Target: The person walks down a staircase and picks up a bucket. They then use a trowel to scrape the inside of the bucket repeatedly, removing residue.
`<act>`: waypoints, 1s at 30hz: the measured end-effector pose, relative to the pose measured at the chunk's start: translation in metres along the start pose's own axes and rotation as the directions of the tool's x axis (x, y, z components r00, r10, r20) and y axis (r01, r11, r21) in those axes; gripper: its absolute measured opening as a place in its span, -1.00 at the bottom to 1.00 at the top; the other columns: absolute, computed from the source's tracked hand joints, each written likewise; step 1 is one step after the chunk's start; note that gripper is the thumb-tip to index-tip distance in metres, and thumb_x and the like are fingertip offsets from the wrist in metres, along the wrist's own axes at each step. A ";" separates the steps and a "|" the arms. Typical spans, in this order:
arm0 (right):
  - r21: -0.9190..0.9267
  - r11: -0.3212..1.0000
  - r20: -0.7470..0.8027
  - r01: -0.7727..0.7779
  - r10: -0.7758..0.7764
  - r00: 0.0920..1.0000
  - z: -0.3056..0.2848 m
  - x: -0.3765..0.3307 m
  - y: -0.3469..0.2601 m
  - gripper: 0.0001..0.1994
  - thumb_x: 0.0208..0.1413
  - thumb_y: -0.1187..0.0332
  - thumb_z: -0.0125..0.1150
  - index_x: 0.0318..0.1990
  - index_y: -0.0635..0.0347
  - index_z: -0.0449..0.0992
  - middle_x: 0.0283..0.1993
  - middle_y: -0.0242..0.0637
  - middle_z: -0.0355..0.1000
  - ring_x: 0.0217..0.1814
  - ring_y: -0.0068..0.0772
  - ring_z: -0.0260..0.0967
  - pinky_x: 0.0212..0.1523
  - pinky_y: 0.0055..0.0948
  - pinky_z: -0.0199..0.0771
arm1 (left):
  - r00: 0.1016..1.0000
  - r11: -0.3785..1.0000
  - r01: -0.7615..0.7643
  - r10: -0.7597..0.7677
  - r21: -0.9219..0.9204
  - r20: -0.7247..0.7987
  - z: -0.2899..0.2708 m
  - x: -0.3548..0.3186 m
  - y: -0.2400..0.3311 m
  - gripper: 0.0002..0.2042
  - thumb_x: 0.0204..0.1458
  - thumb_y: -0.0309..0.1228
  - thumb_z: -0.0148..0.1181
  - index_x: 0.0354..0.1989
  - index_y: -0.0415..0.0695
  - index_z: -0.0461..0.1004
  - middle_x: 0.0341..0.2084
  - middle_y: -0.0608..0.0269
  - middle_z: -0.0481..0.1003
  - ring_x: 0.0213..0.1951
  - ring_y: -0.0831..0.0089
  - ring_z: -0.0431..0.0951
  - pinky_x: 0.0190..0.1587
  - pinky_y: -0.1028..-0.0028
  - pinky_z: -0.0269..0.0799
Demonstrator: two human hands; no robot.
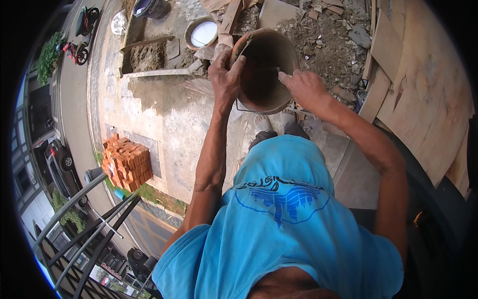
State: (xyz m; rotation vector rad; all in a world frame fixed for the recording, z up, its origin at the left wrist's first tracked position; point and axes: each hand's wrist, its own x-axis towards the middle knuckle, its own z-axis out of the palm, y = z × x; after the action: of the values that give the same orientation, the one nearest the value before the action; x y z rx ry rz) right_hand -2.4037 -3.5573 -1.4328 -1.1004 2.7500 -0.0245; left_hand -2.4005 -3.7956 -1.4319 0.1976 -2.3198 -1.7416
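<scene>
Concrete pavement [172, 124], pale, stained and worn rough, spread beneath a person in a faded blue T-shirt [298, 174] at an outdoor site beside a grey road [74, 94]. A deep, round bucket [266, 102], dark inside and crusted along its lip, was held above the pavement's far edge, near the rubble, its mouth turned up toward the wearer and a thin wire handle [242, 108] hanging at its near side. The left hand [226, 77] was clamped on the bucket's left rim, thumb over the lip and fingers against the outer wall. The right hand [306, 89] was curled at the opposite rim, fingertips over the mouth; whether it pinched a thin object or the rim itself could not be told.

Toward the pavement's far left corner, a shallow board-edged box [159, 73] held coarse, grey-brown sand [144, 60]. A round tub [187, 36] of smooth white liquid [203, 34] stood just beyond the box's right end. Rough-edged orange bricks [128, 162] were piled in a block near the pavement's left edge, beside a strip of grass [157, 195]. Crumbly rubble [328, 55] lay along the far right, bordered by split, flat plywood sheets [428, 94]. A red motorbike [74, 50] stood by the road.
</scene>
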 end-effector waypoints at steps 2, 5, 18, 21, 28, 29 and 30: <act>0.158 0.986 0.099 -0.049 0.034 0.995 -0.008 -0.003 0.015 -0.46 0.00 0.45 0.23 0.23 0.06 0.43 -0.22 -0.05 0.53 -0.23 -0.02 0.57 -0.24 -0.10 0.61 | 0.998 0.995 0.057 -0.056 -0.086 0.017 -0.001 -0.003 0.009 -0.67 0.09 -0.39 0.28 -0.05 -0.38 0.57 -0.35 0.27 0.59 -0.32 0.55 0.51 -0.18 0.50 0.45; 0.289 0.949 0.071 -0.124 0.108 0.992 -0.013 -0.011 0.026 -0.43 -0.02 0.45 0.23 0.25 0.10 0.41 -0.14 -0.03 0.54 -0.18 0.05 0.55 -0.18 -0.05 0.59 | 0.994 0.953 0.113 -0.112 -0.281 0.021 -0.011 -0.002 0.010 -0.67 0.12 -0.42 0.27 -0.01 -0.39 0.54 -0.26 0.24 0.61 -0.25 0.54 0.55 -0.09 0.52 0.47; 0.235 0.967 -0.099 0.098 -0.077 0.992 -0.015 -0.015 0.005 -0.54 0.05 0.48 0.18 0.18 0.25 0.45 -0.25 -0.03 0.53 -0.28 0.00 0.59 -0.29 -0.10 0.62 | 0.993 0.881 0.113 -0.113 -0.460 0.026 -0.025 0.020 0.014 -0.67 0.11 -0.57 0.27 0.05 -0.40 0.51 -0.14 0.16 0.61 -0.17 0.54 0.58 0.00 0.53 0.47; 0.288 0.944 -0.178 0.163 -0.114 0.977 -0.009 -0.015 0.023 -0.53 0.02 0.48 0.21 0.16 0.22 0.47 -0.24 -0.02 0.54 -0.31 -0.01 0.59 -0.30 -0.10 0.62 | 0.994 0.885 0.110 -0.104 -0.452 0.038 -0.037 0.025 0.011 -0.68 0.12 -0.57 0.26 0.04 -0.41 0.51 -0.14 0.14 0.62 -0.15 0.54 0.59 0.00 0.53 0.48; 0.251 0.968 -0.250 -0.008 0.073 0.965 -0.028 -0.005 0.028 -0.55 -0.02 0.48 0.23 0.12 0.12 0.50 -0.31 -0.08 0.55 -0.34 -0.03 0.59 -0.30 -0.11 0.61 | 0.988 0.868 0.143 -0.153 -0.476 0.018 -0.037 0.016 0.018 -0.71 0.12 -0.57 0.26 0.01 -0.40 0.52 -0.16 0.13 0.62 -0.16 0.53 0.59 -0.01 0.54 0.48; 0.214 0.977 -0.192 -0.010 0.052 0.980 -0.031 -0.005 0.025 -0.54 -0.02 0.48 0.23 0.12 0.12 0.50 -0.31 -0.09 0.55 -0.33 -0.05 0.59 -0.30 -0.12 0.61 | 0.989 0.871 0.134 -0.144 -0.473 0.015 -0.036 0.015 0.019 -0.71 0.12 -0.57 0.26 0.02 -0.40 0.52 -0.16 0.13 0.62 -0.16 0.53 0.59 -0.01 0.54 0.48; 0.177 0.984 -0.132 -0.010 0.034 0.991 -0.032 -0.006 0.021 -0.54 -0.02 0.47 0.24 0.12 0.12 0.50 -0.32 -0.11 0.55 -0.32 -0.07 0.59 -0.30 -0.12 0.61 | 0.992 0.880 0.120 -0.126 -0.459 0.018 -0.037 0.016 0.019 -0.71 0.12 -0.57 0.26 0.02 -0.39 0.52 -0.15 0.13 0.62 -0.16 0.53 0.59 0.00 0.54 0.48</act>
State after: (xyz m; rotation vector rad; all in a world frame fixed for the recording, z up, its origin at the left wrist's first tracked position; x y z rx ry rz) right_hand -2.4193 -3.5391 -1.4019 -1.0568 2.8100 -0.3448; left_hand -2.4052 -3.8284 -1.4018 0.2716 -1.8448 -2.2835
